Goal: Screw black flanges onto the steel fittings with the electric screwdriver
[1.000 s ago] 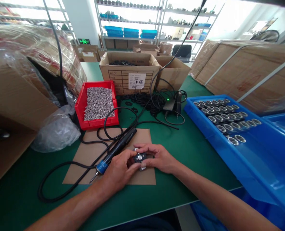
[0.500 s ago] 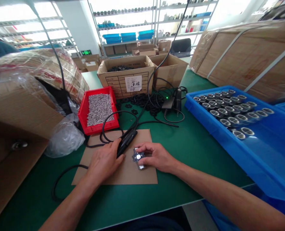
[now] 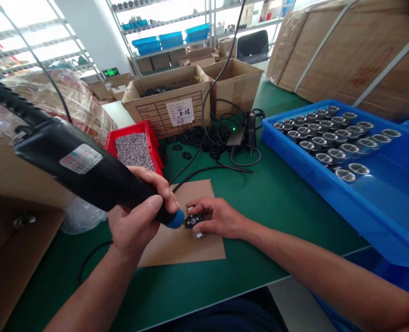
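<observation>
My left hand (image 3: 138,221) is wrapped round a black electric screwdriver (image 3: 83,170) with a blue nose, held up and slanted down toward the right. Its tip sits at a small black part with a metal centre (image 3: 192,221), which rests on a brown cardboard sheet (image 3: 187,246). My right hand (image 3: 218,216) pinches that part and holds it against the cardboard. The screwdriver's cable runs up and away to the left.
A red bin of small screws (image 3: 134,148) stands behind the cardboard. Black rings (image 3: 197,138) and a power adapter (image 3: 237,136) lie beyond it. A blue tray (image 3: 363,203) with several metal cups fills the right. Cardboard boxes (image 3: 170,101) ring the green table (image 3: 277,198).
My left hand has lifted the screwdriver off the cardboard and brought its tip to the black part. My right hand has stayed on the part.
</observation>
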